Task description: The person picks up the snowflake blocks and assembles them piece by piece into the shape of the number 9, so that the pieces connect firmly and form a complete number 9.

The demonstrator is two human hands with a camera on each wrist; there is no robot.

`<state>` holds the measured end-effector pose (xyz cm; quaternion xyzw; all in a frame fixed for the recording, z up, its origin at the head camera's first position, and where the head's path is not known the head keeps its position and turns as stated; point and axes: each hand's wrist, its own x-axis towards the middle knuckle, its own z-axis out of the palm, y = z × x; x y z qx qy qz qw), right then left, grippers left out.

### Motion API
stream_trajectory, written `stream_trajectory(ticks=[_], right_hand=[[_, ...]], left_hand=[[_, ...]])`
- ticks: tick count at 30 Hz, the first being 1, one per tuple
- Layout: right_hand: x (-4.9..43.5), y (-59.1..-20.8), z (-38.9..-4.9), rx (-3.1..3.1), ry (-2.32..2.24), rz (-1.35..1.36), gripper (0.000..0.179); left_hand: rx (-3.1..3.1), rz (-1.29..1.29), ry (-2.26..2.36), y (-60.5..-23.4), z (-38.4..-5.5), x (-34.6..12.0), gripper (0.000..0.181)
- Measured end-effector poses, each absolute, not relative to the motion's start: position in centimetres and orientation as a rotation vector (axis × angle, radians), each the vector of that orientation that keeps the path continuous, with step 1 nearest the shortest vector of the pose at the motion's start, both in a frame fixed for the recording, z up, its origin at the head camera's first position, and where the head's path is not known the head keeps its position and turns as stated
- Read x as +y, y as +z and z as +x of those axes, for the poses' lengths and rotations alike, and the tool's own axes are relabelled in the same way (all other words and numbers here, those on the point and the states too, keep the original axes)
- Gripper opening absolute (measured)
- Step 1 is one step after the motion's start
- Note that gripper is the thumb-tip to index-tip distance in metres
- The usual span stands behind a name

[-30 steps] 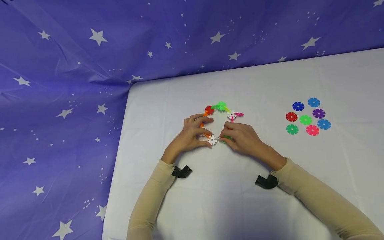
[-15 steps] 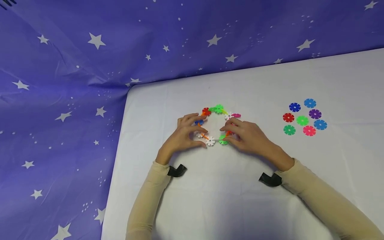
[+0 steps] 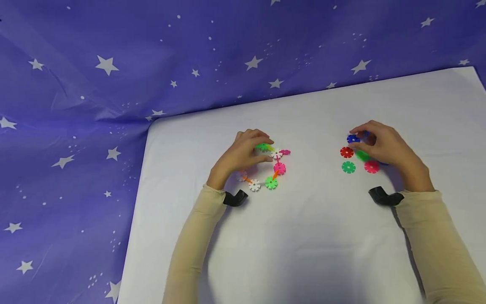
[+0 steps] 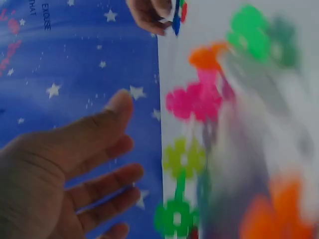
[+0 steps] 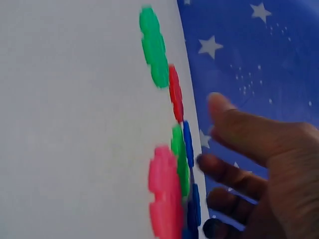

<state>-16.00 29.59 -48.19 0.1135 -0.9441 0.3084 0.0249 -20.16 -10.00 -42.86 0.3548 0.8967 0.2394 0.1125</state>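
A ring of linked notched plastic discs lies on the table, with a white disc, a green disc and a pink disc in its near and right parts. My left hand hovers over the ring's left side and hides several discs there. Its thumb and fingers are spread with nothing between them, as the left wrist view confirms. Over at the loose discs, my right hand has thumb and fingertips apart around a dark blue disc. Contact with that disc cannot be told.
Loose discs lie around the right hand: a red disc, a teal green disc, a pink disc, and others partly hidden under the hand. A starry purple cloth rises behind the white table.
My right hand has left the ring's right side and moved right to the loose discs. The left hand has shifted slightly up over the ring. The head view has turned a little right.
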Motion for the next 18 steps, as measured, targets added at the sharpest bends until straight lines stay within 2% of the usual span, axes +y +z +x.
stream_trajectory(ticks=[6,11,18], right_hand=[[29.9,-48.4,-15.8,-3.030,0.921,0.413,0.032],[28.7,-48.0,-15.9,-3.080,0.855,0.433,0.021],[28.6,-47.9,-15.8,-3.170,0.909,0.414,0.031]], left_hand=[[2.667,1.032,0.634,-44.0,-20.5,-7.1,0.035],[2.686,1.040,0.625,-44.9,-20.3,-6.8,0.021],[2.731,1.027,0.704,-46.3,-20.1,-6.4,0.017]])
